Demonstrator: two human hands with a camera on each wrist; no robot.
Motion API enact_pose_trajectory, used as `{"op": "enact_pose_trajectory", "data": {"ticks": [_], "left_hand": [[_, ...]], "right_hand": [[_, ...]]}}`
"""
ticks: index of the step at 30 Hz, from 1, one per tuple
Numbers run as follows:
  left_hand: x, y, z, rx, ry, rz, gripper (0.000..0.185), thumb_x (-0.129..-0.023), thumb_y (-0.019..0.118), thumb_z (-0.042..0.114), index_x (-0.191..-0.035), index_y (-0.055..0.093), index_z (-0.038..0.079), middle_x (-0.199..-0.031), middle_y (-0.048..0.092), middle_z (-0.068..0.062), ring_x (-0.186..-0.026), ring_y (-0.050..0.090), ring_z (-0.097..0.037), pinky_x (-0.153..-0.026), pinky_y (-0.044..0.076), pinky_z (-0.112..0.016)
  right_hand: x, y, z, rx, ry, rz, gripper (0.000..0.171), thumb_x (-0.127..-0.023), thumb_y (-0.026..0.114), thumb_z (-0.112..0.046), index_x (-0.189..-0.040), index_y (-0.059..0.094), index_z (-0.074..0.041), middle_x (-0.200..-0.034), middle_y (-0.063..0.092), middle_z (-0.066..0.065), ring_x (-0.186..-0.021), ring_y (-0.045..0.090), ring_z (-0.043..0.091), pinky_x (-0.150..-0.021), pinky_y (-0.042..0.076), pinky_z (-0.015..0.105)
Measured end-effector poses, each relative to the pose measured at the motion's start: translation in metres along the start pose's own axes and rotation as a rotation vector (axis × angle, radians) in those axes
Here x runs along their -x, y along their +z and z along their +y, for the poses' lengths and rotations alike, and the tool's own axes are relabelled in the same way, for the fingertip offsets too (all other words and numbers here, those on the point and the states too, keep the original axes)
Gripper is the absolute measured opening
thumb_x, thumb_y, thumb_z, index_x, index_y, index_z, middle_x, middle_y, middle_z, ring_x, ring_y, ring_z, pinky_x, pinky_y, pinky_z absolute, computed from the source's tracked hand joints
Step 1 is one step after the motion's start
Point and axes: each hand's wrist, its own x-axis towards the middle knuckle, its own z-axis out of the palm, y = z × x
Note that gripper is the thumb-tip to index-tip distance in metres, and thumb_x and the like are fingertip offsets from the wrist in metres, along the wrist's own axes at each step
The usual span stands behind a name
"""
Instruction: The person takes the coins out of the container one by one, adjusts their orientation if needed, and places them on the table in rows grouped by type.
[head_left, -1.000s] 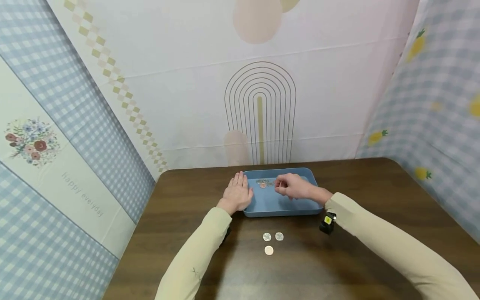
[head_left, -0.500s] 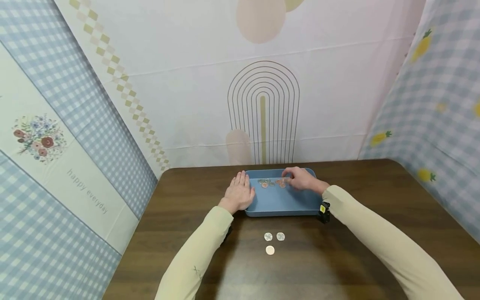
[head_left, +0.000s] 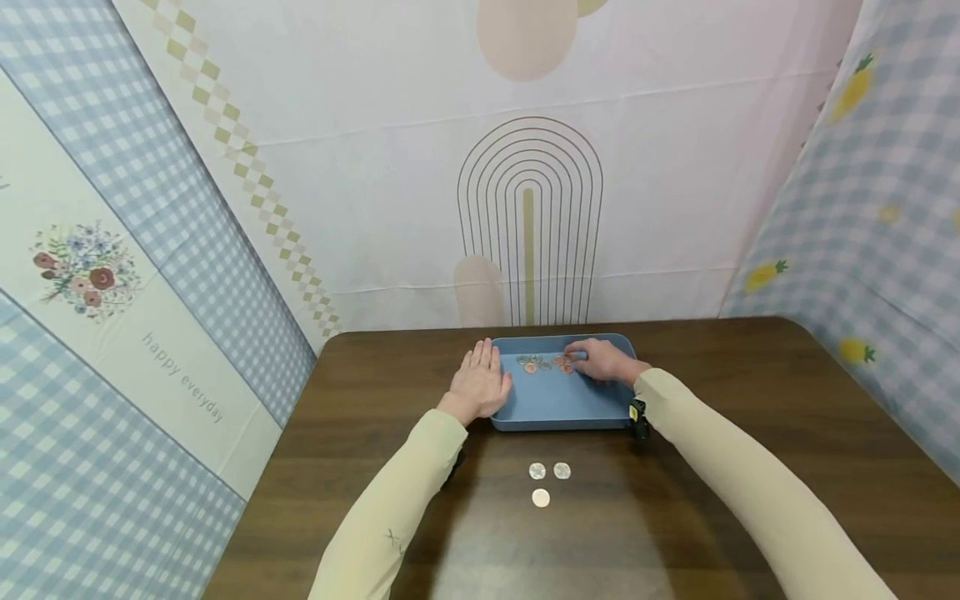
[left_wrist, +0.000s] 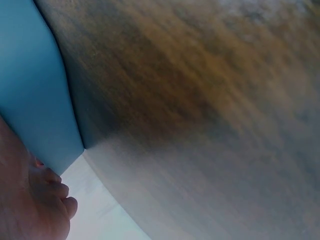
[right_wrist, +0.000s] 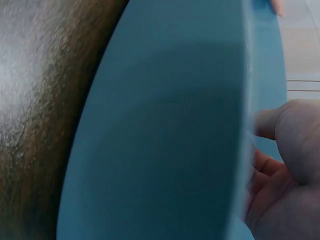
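Inside the blue tray (head_left: pixel 558 408), at its far end, my right hand (head_left: pixel 603 363) has its grip curled down over the cluster of coins (head_left: pixel 546 364); whether a coin is actually pinched I cannot tell (the fingers hide it). My left hand (head_left: pixel 478 386) lies flat, fingers straight, against the tray's left wall. Nearer me, three coins on the worktop (head_left: pixel 548 482) sit apart from the tray. The risk I judge: flat coins on smooth plastic may slip the fingertips or drag neighbours along.
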Motion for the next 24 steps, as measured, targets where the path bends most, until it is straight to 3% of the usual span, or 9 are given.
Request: {"op": "enact_pose_trajectory", "data": {"ticks": [4,7,10,12,17,24], "left_hand": [[-0.0003,-0.0012,0.0007,0.006,0.003,0.002,0.065,-0.104,0.022,0.039,-0.155,0.02,-0.002,-0.164,0.014,-0.02,-0.153,0.013,-0.032,-0.125,0.016,-0.043],[-0.0013,-0.0012,0.0008,0.005,-0.003,-0.005,0.066,-0.104,0.021,0.04,-0.155,0.02,-0.002,-0.164,0.013,-0.02,-0.153,0.012,-0.031,-0.125,0.015,-0.043],[-0.0017,-0.0009,0.0006,-0.002,-0.011,-0.015,0.066,-0.104,0.02,0.041,-0.155,0.018,-0.001,-0.165,0.011,-0.019,-0.154,0.011,-0.031,-0.125,0.014,-0.042],[-0.0018,-0.0007,0.0004,-0.002,-0.012,-0.015,0.066,-0.104,0.02,0.041,-0.155,0.019,-0.001,-0.165,0.011,-0.019,-0.154,0.011,-0.031,-0.125,0.014,-0.042],[-0.0013,-0.0008,0.0003,-0.008,-0.013,-0.019,0.067,-0.104,0.019,0.042,-0.155,0.019,-0.001,-0.165,0.012,-0.019,-0.154,0.011,-0.03,-0.125,0.014,-0.042],[-0.0019,-0.0002,0.0002,-0.006,-0.016,-0.019,0.066,-0.104,0.02,0.042,-0.155,0.019,-0.001,-0.165,0.012,-0.019,-0.154,0.011,-0.03,-0.125,0.015,-0.042]], "right_hand": [[-0.0023,0.003,0.003,0.028,0.017,-0.012,0.046,-0.101,0.052,-0.024,-0.146,0.048,-0.014,-0.128,0.059,0.023,-0.044,0.045,0.011,-0.045,0.041,0.025],[-0.0021,0.0036,0.004,0.026,0.017,-0.005,0.046,-0.101,0.052,-0.024,-0.145,0.049,-0.014,-0.138,0.054,0.026,-0.044,0.045,0.011,-0.045,0.04,0.025],[-0.0007,0.0039,0.0045,0.019,0.006,0.024,0.042,-0.1,0.054,-0.023,-0.141,0.054,-0.012,-0.125,0.062,0.023,-0.043,0.045,0.011,-0.044,0.04,0.026],[0.0007,0.0044,0.005,0.016,-0.003,0.049,0.038,-0.1,0.055,-0.022,-0.136,0.058,-0.011,-0.106,0.067,0.018,-0.043,0.046,0.012,-0.043,0.04,0.026],[0.0039,0.0059,0.0063,0.019,-0.022,0.071,0.023,-0.1,0.054,-0.019,-0.118,0.059,-0.005,-0.072,0.062,0.009,-0.048,0.052,0.014,-0.045,0.043,0.028],[0.0058,0.0085,0.0098,0.006,0.002,0.101,0.016,-0.098,0.058,-0.019,-0.099,0.054,-0.004,-0.07,0.057,0.006,-0.053,0.055,0.015,-0.048,0.045,0.028]]}}
